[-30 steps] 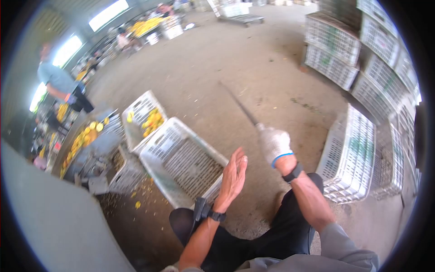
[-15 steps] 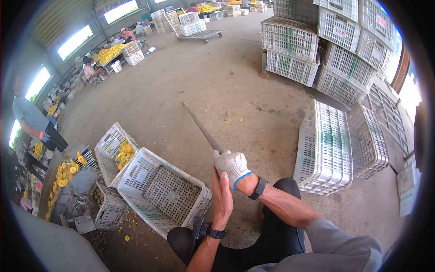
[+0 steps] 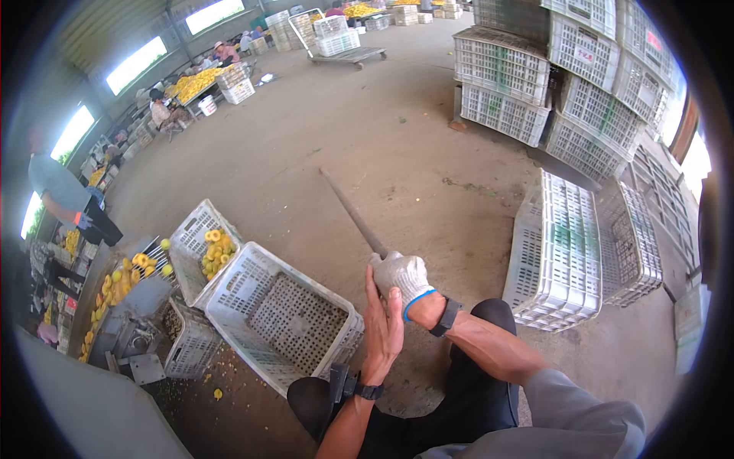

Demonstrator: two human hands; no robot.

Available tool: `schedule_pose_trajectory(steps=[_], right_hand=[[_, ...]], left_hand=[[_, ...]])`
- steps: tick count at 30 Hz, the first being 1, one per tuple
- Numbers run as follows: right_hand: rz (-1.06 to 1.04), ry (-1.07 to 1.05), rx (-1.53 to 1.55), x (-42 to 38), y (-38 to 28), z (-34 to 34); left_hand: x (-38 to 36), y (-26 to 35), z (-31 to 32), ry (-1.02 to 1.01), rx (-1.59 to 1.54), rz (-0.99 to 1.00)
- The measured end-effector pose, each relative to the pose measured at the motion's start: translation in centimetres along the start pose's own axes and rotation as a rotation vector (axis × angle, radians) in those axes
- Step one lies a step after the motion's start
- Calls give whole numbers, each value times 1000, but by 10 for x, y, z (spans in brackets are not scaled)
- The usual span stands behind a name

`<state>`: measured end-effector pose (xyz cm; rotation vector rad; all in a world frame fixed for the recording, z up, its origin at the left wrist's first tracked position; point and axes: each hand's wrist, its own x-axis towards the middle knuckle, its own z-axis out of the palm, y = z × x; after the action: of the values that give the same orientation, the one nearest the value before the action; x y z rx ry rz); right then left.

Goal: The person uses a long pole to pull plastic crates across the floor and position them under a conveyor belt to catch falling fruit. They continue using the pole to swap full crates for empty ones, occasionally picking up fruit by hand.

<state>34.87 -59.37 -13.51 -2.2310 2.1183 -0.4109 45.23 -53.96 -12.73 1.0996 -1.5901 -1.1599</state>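
My right hand (image 3: pixel 402 277), in a white knit glove with a blue cuff edge, is closed round the end of a long thin grey-brown rod (image 3: pixel 350 210). The rod points away from me over the concrete floor. My bare left hand (image 3: pixel 383 330) rests against the gloved hand with its fingers stretched out and its thumb apart. Just left of my hands is a white plastic crate (image 3: pixel 348 336) with a perforated bottom and nothing in it. Beyond it, a second crate (image 3: pixel 188 243) holds yellow fruit (image 3: pixel 218 252).
At left, more yellow fruit (image 3: pixel 113 289) lies on a metal machine (image 3: pixel 138 325), with a small crate (image 3: pixel 191 352) below. A person (image 3: pixel 65 191) stands beside it. Crates (image 3: pixel 554 252) stand on end at right, before tall crate stacks (image 3: pixel 505 80). A flat trolley (image 3: pixel 348 56) stands far back.
The view has shifted slightly, so the scene sits further right. Fruit on the machine has moved along toward the crate. My left thumb has swung away from its fingers; my right hand keeps the rod.
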Motion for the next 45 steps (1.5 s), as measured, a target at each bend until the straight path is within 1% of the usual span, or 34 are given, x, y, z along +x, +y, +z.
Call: schedule_pose_trajectory(steps=[2,3,5,6,7,11,12,14,18,21,25,27,33,36,40,42,45], right_hand=[[-30,105,-57,-1,5,15],[-33,138,-73,-1,6,18],[-28,120,-41,1,7,19],[-54,128,-36,1,9,19],[-46,58,-72,2,12,19],[-112,65,-80,1,15,19],[-127,62,-78,0,15,18],[-138,59,-74,-1,16,17],[-132,39,-87,-2,14,13],[-118,47,-112,-1,14,17],[-81,41,-122,3,16,25],[-105,52,-113,0,14,19],[-128,50,-112,-1,12,14],[-108,57,-124,0,13,19],[-87,42,-128,1,13,21],[-115,20,-135,1,13,19],[-160,0,-133,-2,15,14]], left_hand=[[-1,6,-3,-30,-2,-63],[-2,3,-4,-14,23,-24],[3,-10,-3,15,81,64],[3,-15,-4,11,91,51],[3,-20,-5,4,98,39],[4,-23,-7,-16,109,18],[5,-26,-7,-4,80,56],[6,-28,-6,-9,75,39],[5,-27,-8,-24,68,32],[6,-30,-7,-3,80,76],[6,-27,-8,-23,53,41],[6,-24,-8,-41,24,0],[6,-26,-7,6,96,65],[6,-22,-9,-35,25,4],[6,-24,-8,-26,50,9],[6,-26,-7,-4,100,19],[5,-29,-6,11,97,48]])
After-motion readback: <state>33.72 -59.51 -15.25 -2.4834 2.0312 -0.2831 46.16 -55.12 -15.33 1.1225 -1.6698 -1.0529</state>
